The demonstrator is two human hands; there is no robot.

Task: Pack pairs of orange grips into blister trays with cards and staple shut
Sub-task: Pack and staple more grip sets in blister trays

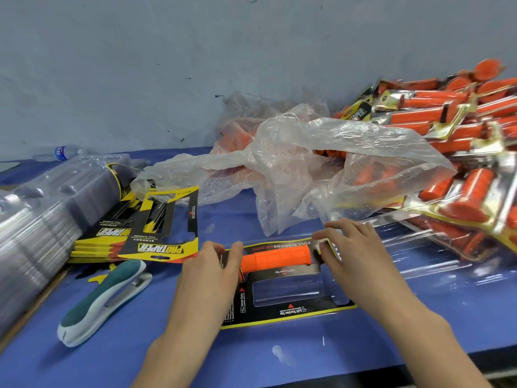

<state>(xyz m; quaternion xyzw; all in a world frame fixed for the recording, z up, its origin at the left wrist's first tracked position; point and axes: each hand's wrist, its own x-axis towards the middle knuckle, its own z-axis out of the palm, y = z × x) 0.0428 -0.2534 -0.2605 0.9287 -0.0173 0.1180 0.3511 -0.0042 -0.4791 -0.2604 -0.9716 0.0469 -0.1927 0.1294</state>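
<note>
The left hand [209,264] is curled round the left end of the orange grip [275,257], which is held lying across the far slot of the black-and-yellow card [279,312] in the clear blister tray [419,267]. The right hand [355,247] is bent over the grip's right end; whether it is pinched or only pressed cannot be told. The near slot is seen unfilled. A stapler [103,301] is laid to the left, with a stack of cards [156,228] just beyond it. Finished packs [461,163] are piled at the far right, behind a plastic bag [307,163].
</note>
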